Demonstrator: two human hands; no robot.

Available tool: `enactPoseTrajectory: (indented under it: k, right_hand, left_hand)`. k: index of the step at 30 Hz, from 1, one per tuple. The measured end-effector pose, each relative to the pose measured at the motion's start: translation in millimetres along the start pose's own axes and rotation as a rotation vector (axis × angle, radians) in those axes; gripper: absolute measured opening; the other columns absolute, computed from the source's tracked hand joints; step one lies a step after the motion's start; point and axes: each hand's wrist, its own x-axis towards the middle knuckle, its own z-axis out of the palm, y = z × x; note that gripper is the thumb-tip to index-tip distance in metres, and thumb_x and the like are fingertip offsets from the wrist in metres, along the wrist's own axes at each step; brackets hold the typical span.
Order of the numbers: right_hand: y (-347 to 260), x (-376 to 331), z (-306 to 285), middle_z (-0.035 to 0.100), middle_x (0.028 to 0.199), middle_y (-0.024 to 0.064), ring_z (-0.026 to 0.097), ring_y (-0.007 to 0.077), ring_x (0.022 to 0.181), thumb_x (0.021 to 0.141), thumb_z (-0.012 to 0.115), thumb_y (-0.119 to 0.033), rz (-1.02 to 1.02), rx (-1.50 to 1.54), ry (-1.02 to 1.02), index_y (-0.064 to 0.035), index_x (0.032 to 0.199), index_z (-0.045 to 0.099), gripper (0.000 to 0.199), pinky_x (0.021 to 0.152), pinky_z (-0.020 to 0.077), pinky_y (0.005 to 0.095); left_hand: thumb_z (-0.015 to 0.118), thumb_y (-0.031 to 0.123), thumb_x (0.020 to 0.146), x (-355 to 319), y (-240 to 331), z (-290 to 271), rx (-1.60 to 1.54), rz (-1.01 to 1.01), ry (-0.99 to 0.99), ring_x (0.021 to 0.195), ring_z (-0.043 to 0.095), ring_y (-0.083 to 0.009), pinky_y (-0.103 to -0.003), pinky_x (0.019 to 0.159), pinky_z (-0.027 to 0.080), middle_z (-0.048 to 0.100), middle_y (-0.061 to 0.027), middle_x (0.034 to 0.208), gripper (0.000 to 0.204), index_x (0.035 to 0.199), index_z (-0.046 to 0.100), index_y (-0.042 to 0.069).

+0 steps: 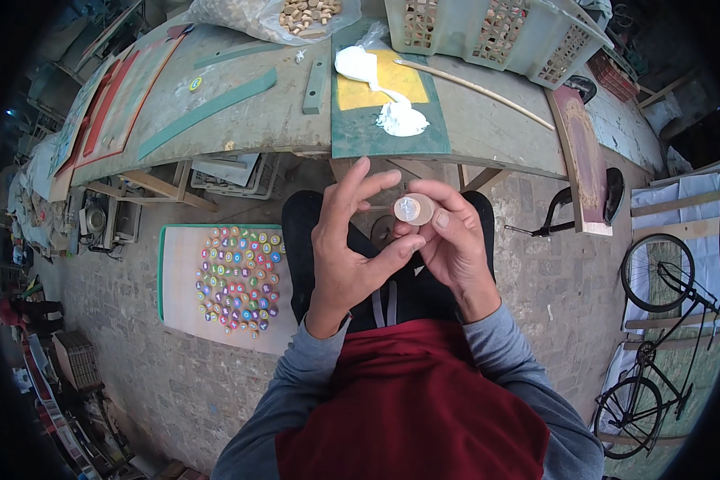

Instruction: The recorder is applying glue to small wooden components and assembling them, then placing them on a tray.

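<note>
In front of my lap, my right hand (460, 240) pinches a small round wooden piece (424, 211) between thumb and fingers. White paste shows on the face turned to the left. Close beside it, my left hand (346, 252) is open with its fingers raised and apart. The left thumb reaches toward the underside of the piece; I cannot tell whether it touches. Beyond my hands, a mound of white paste (402, 119) lies on a green board (352, 144) with a yellow sheet (360, 98). White paste also trails from a clear plastic bag (355, 64).
A sack of wooden pieces (308, 16) and a plastic crate (464, 36) stand at the bench's far side. A thin stick (480, 92) and green strips (208, 112) lie on the bench (296, 132). Left of my legs, a pale board (180, 280) carries many coloured discs (240, 276).
</note>
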Motion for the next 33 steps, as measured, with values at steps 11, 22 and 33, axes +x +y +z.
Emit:
enactPoseTrajectory:
  k: [11,22,33]
  right_hand:
    - [34.3,1.2,2.9,0.061,0.117,0.0182,0.063,0.0283,0.111,0.098,0.056,-0.016,0.127,0.273,-0.042,-0.0032,0.127,0.05,0.032,0.092,0.0539,0.0372]
    - [65.5,-10.2,-29.5,0.067,0.113,0.0155,0.066,0.0181,0.094,0.099,0.052,-0.016,0.318,-0.376,0.089,-0.0022,0.133,0.05,0.037,0.086,0.0512,0.03]
    - [28.1,-44.4,-133.5,0.064,0.116,0.0115,0.062,0.0183,0.101,0.099,0.056,-0.013,0.045,-1.008,0.481,-0.0001,0.13,0.055,0.034,0.091,0.0502,0.0306]
  left_hand:
    - [0.08,0.006,0.075,-16.6,-16.0,-15.7,-0.007,0.026,-0.035,0.103,0.059,-0.0207,-0.036,0.094,0.045,0.065,-0.0121,0.111,0.088,0.147,0.031,-0.001]
    - [0.074,-0.002,0.074,-90.5,-47.1,-89.3,0.293,-0.256,0.136,0.098,0.06,-0.0148,-0.03,0.089,0.047,0.063,-0.0079,0.105,0.08,0.145,0.037,-0.001]
    - [0.067,0.002,0.084,-324.2,-140.0,-296.9,0.806,-0.668,1.042,0.084,0.059,-0.0109,-0.025,0.078,0.049,0.06,-0.0067,0.101,0.07,0.146,0.034,-0.004]
